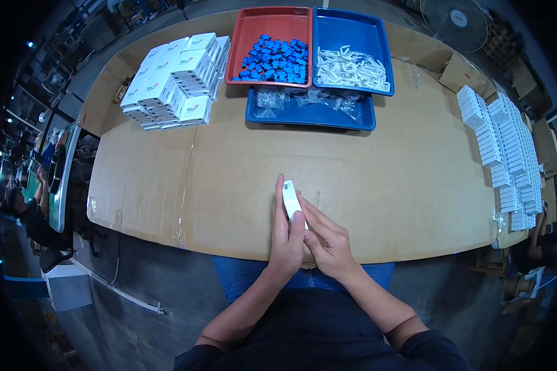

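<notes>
Over the near middle of the table I hold a small white box [293,199] between both hands, its narrow side turned up, with a small dark printed square at its far end. My left hand [286,238] lies along the box's left side, fingers stretched forward and thumb across the near part. Closed against its right side is my right hand [329,242], with the thumb near the box's lower end. The palms hide the box's broad faces, so I cannot tell whether it is sealed.
Far left stand stacked white boxes [161,77]; more stacks [504,154] line the right edge. A red tray [272,21] of blue parts and a blue tray [349,28] of white pieces rest above a lower blue tray [309,121] with clear plastic bags. Another person [37,216] sits left.
</notes>
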Action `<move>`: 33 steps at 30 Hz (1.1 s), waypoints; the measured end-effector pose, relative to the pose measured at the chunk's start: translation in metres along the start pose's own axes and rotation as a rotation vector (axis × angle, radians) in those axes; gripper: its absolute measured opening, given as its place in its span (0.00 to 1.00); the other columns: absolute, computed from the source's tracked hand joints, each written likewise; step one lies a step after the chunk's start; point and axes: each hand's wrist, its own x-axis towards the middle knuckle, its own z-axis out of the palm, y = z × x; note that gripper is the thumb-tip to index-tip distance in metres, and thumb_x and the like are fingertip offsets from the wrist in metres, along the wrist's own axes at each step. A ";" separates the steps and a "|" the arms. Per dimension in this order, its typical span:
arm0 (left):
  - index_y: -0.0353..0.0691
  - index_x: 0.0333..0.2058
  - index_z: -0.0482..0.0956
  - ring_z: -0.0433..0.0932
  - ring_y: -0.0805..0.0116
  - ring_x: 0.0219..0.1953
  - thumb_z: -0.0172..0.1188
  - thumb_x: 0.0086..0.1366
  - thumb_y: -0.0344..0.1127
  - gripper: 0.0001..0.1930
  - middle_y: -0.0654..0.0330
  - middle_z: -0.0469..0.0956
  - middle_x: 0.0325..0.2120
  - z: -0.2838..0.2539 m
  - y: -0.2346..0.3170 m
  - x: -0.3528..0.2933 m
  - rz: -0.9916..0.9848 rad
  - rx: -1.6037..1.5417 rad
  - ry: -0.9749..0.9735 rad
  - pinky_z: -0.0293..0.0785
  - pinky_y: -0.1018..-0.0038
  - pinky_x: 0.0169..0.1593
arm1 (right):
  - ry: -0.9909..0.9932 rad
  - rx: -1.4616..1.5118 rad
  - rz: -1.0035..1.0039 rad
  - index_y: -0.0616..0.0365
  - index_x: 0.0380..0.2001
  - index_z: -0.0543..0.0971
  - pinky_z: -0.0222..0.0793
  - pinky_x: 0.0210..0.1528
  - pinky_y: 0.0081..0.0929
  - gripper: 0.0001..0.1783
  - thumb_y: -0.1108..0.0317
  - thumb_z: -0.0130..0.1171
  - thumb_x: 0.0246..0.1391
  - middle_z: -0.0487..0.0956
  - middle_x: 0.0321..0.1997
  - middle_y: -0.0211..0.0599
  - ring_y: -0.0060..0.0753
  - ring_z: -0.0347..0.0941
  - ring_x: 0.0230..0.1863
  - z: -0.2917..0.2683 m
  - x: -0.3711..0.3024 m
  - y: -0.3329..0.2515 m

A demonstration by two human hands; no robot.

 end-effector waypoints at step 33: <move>0.30 0.75 0.42 0.59 0.49 0.72 0.55 0.69 0.61 0.52 0.40 0.55 0.70 -0.014 -0.013 0.001 0.102 0.049 -0.112 0.55 0.55 0.74 | -0.062 0.667 0.689 0.63 0.70 0.67 0.73 0.63 0.35 0.30 0.54 0.52 0.75 0.74 0.65 0.44 0.34 0.72 0.64 -0.014 0.011 -0.007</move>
